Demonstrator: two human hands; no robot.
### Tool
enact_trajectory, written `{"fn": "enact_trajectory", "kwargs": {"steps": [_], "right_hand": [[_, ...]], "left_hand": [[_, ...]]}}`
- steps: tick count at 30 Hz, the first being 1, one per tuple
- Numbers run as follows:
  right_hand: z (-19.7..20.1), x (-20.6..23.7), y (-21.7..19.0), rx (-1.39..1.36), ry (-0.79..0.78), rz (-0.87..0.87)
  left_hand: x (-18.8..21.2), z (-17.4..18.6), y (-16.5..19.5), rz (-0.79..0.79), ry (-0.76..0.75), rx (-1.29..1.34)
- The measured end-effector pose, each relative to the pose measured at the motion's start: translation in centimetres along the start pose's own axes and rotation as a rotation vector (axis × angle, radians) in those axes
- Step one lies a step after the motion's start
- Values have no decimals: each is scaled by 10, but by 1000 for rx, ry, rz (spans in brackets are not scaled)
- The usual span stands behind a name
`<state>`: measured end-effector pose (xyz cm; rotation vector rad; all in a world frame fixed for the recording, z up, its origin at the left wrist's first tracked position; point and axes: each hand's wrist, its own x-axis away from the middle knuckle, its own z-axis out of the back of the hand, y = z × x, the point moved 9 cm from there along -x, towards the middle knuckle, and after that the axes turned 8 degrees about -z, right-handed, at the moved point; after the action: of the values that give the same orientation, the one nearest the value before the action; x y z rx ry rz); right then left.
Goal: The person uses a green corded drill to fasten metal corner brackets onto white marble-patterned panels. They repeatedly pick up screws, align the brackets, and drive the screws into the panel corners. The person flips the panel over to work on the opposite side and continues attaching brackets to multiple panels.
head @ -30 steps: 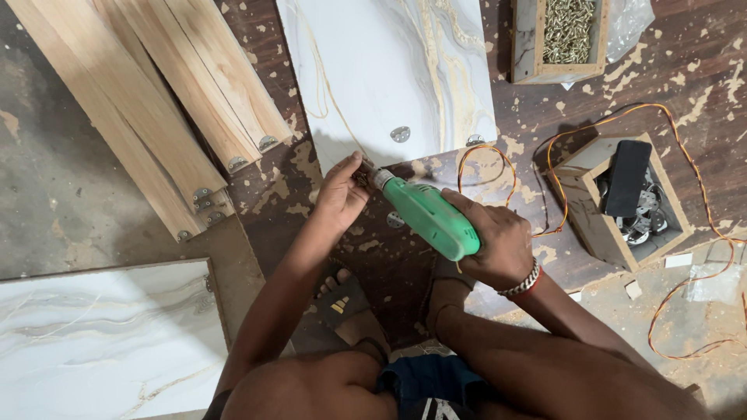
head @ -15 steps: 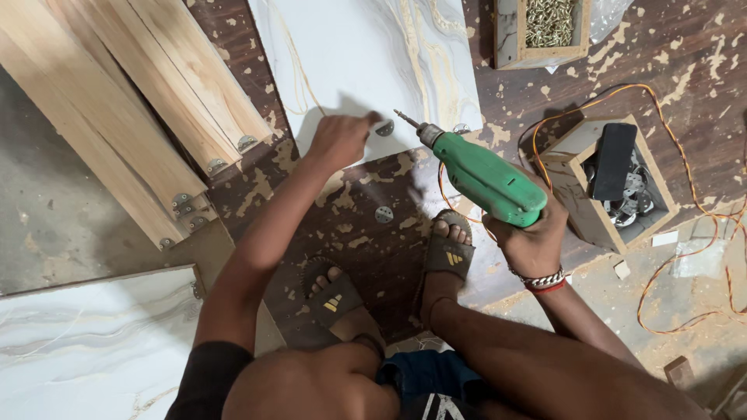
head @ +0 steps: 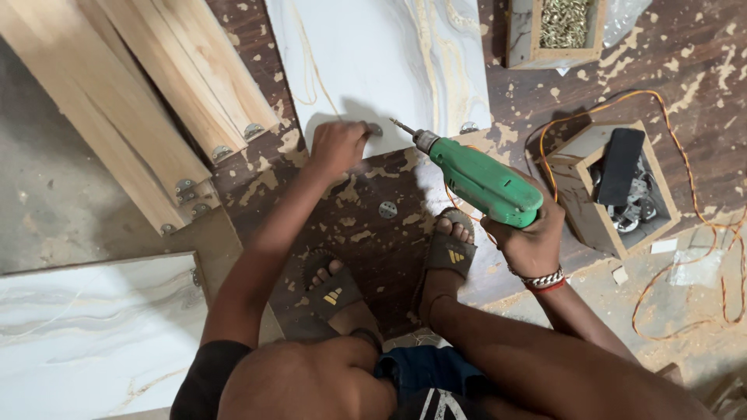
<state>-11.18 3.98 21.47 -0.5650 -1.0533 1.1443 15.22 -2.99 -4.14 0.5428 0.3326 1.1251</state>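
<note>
At the near edge of the white marbled panel (head: 373, 62), the left hand (head: 336, 146) rests with fingers curled, its fingertips pinching or pressing a small round metal fitting (head: 375, 129) against the panel's edge; whether the fitting is gripped or only held down cannot be told. A second fitting of the same kind (head: 468, 127) sits farther right on that edge, and a loose round metal disc (head: 387, 209) lies on the dark floor (head: 366, 233) between the feet and the panel.

The right hand (head: 531, 241) is closed fully around the grip of a green power drill (head: 481, 180). Drill's long axis runs diagonally, from the hand at lower right up to the bit tip (head: 395, 123) at upper left. Tip is just beside the fitting under the left fingertips, to its right, apart from it and not touching. Left hand is the nearer one to the fitting; the drill must travel a little left along its own axis to meet it.

Left arm is stretched nearly straight forward; right arm is bent, wrist cocked, with a beaded bracelet (head: 543, 279) at the wrist. An orange cord (head: 685, 233) loops on the floor at right, around an open wooden box (head: 615, 187) holding a dark object and metal parts.
</note>
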Motion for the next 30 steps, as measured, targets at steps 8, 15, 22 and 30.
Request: {"fn": "enact_trajectory", "kwargs": {"steps": [8, 15, 22, 30], "right_hand": [[-22, -7, -4, 110, -76, 56], [-49, -13, -13, 97, -183, 94], [-66, -19, -21, 97, -250, 136], [-81, -25, -32, 107, -280, 188]], "left_hand": [[108, 34, 2, 182, 346, -12], [131, 39, -15, 281, 300, 118], [152, 60, -20, 271, 412, 107], [123, 28, -17, 153, 209, -64]]}}
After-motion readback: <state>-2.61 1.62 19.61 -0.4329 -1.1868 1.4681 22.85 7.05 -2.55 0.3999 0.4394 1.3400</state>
